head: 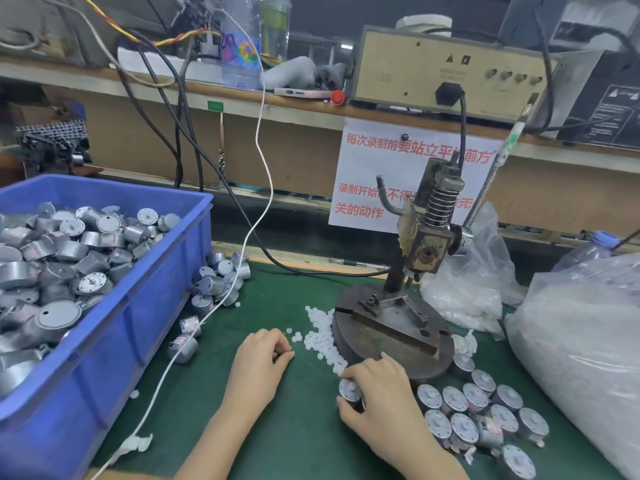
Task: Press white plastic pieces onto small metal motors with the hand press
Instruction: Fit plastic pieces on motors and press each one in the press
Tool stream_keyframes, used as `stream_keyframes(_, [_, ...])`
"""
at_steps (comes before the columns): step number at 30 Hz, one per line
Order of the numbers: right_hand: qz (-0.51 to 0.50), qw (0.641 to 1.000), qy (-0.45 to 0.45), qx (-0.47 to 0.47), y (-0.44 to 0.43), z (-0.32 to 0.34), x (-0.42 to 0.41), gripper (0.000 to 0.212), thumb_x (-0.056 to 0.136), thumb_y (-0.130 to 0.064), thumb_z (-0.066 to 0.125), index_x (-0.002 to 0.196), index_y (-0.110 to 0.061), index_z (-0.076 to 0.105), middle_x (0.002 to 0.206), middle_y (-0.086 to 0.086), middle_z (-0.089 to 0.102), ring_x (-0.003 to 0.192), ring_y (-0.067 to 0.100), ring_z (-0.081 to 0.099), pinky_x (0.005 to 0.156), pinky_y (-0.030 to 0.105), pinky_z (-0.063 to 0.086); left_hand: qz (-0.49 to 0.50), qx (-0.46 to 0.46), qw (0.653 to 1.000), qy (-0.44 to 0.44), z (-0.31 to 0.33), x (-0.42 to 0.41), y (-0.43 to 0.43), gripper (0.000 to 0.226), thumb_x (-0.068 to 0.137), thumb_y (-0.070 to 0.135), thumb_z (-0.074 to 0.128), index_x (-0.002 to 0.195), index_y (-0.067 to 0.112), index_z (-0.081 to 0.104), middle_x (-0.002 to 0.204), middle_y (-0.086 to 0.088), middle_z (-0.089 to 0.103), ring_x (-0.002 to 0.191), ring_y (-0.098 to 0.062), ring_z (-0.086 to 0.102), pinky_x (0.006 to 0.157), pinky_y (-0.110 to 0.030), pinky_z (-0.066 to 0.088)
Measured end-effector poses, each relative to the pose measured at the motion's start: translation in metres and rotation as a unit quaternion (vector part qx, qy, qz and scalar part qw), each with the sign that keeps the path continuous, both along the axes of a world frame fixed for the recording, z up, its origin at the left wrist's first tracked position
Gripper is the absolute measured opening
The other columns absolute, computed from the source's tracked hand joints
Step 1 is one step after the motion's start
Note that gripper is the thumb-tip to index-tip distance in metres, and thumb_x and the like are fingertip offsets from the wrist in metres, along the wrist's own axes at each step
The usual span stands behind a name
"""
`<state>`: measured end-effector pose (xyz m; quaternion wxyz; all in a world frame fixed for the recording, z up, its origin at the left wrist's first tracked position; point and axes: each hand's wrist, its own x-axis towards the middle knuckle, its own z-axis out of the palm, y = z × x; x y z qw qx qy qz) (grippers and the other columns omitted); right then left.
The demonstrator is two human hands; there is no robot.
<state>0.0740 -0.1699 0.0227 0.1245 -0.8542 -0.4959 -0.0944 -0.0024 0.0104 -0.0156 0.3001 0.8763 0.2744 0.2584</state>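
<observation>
One motor (349, 390) in hand, just short of the press.

One small metal motor sits gripped in the right hand (375, 398), thumb below and fingers curled over it, its round face showing and its shaft axis looking roughly upright. From that hand the round base (415, 370) of the hand press (427, 244) lies close by at about 1 o'clock, so the right hand looks the nearer for loading. A loose trail of white pieces (320, 336) lies between the hands, at 1 o'clock from the left hand (263, 356). Its fingers are curled in, thumb meeting forefinger; whether it pinches a piece I cannot tell. More motors stand in rows (485, 414) at 3 o'clock, and a blue bin (145, 306) of them sits at 9.
</observation>
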Motion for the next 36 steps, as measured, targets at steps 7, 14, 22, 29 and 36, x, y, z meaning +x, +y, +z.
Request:
stream_keyframes(7, [-0.01, 0.998, -0.05, 0.044, 0.002, -0.001, 0.0, 0.043, 0.042, -0.03, 0.087, 0.081, -0.022, 0.071, 0.079, -0.009, 0.061, 0.071, 0.015, 0.064, 0.084, 0.031, 0.044, 0.023, -0.098, 0.993, -0.063, 0.007, -0.012, -0.002, 0.033, 0.079, 0.002, 0.066, 0.068, 0.029, 0.05, 0.072, 0.009, 0.055, 0.067, -0.004, 0.048, 0.062, -0.01, 0.037])
stream_keyframes(14, [0.073, 0.994, 0.079, 0.028, 0.093, 0.01, -0.011, 0.036, 0.094, -0.03, 0.045, 0.127, -0.018, 0.053, 0.124, -0.002, 0.047, 0.118, 0.016, 0.04, 0.103, 0.025, 0.027, 0.003, -0.111, 0.993, -0.039, 0.009, -0.046, -0.001, 0.041, 0.078, -0.002, 0.065, 0.078, 0.036, 0.05, 0.069, 0.004, 0.056, 0.065, -0.002, 0.048, 0.063, -0.011, 0.037])
stream_keyframes(22, [0.088, 0.98, 0.175, 0.033, 0.209, 0.008, -0.002, 0.036, 0.091, -0.008, 0.046, 0.127, -0.006, 0.047, 0.126, 0.014, 0.047, 0.118, 0.029, 0.043, 0.095, 0.034, 0.035, -0.006, -0.156, 0.985, -0.069, 0.011, -0.048, 0.001, 0.039, 0.076, -0.004, 0.067, 0.078, 0.033, 0.055, 0.067, 0.005, 0.055, 0.061, 0.005, 0.048, 0.06, -0.01, 0.036])
stream_keyframes(29, [0.075, 0.971, 0.227, 0.03, 0.231, -0.003, 0.0, 0.043, 0.084, -0.019, 0.066, 0.12, -0.006, 0.047, 0.124, 0.012, 0.043, 0.115, 0.027, 0.042, 0.094, 0.036, 0.039, -0.009, -0.156, 0.985, -0.078, 0.008, -0.047, 0.003, 0.039, 0.08, 0.0, 0.062, 0.079, 0.037, 0.051, 0.071, 0.005, 0.06, 0.064, 0.003, 0.048, 0.06, -0.009, 0.037])
stream_keyframes(36, [0.087, 0.985, 0.148, 0.012, 0.237, 0.004, 0.003, 0.04, 0.082, -0.015, 0.064, 0.115, -0.003, 0.044, 0.122, 0.016, 0.043, 0.111, 0.031, 0.043, 0.086, 0.036, 0.04, -0.036, -0.114, 0.991, -0.056, 0.005, -0.045, 0.0, 0.029, 0.08, 0.004, 0.062, 0.092, 0.029, 0.057, 0.074, 0.007, 0.057, 0.069, 0.0, 0.047, 0.062, -0.009, 0.035])
